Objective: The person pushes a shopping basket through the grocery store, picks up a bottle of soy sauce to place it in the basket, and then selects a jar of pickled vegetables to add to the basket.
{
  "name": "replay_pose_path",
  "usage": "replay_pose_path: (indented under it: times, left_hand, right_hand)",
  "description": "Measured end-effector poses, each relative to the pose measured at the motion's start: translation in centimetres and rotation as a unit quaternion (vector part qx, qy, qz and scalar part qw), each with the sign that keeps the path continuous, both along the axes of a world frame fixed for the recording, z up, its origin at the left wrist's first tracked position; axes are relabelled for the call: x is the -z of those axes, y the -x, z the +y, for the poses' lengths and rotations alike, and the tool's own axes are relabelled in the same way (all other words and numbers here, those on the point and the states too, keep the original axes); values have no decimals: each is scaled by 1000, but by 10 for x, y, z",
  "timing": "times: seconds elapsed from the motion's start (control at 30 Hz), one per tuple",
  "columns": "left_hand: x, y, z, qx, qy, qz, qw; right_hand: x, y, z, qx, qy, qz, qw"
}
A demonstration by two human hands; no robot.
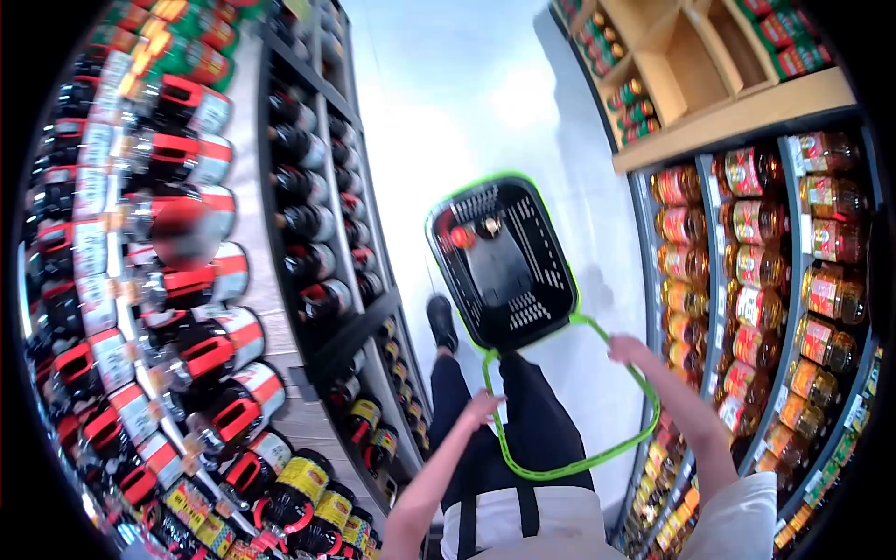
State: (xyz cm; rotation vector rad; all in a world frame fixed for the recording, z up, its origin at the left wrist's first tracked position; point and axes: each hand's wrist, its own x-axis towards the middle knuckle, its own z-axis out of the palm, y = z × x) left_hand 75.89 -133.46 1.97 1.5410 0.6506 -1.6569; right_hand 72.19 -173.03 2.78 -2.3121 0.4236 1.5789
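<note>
Bottle shelves [350, 334] flank floor [467, 84]; left fingers [489, 400], right fingers [618, 347] grasp green handle [560, 469] of basket [509, 271].

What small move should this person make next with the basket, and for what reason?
Probably ease the basket gently forward: the left hand and right hand are both at its green handle, and pale floor stretches ahead between the shelves.

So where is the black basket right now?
In the head view, the black basket is just right of centre, over the pale floor, with a black shoe near its lower left and its green handle below.
</note>
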Motion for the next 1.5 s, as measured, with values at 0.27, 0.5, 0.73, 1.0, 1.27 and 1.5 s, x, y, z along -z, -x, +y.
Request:
replay_pose_path:
  times: [0.27,0.5,0.73,1.0,1.27,1.5]
  left_hand:
    - [-149,6,-38,276,93,-335,896]
    - [-204,1,-74,298,226,-370,850]
    - [-213,1,-78,393,295,-360,793]
    - [-176,0,-65,467,321,-318,761]
    - [-188,9,-63,470,369,-276,753]
    - [-187,16,-55,434,393,-217,781]
  right_hand:
    - [-152,82,31,97,12,-296,950]
    - [-198,99,89,123,-36,-457,880]
    - [-183,99,116,198,-12,-536,820]
    - [-161,115,129,225,7,-620,752]
    - [-146,137,139,237,4,-661,712]
    - [-151,146,148,226,17,-702,675]
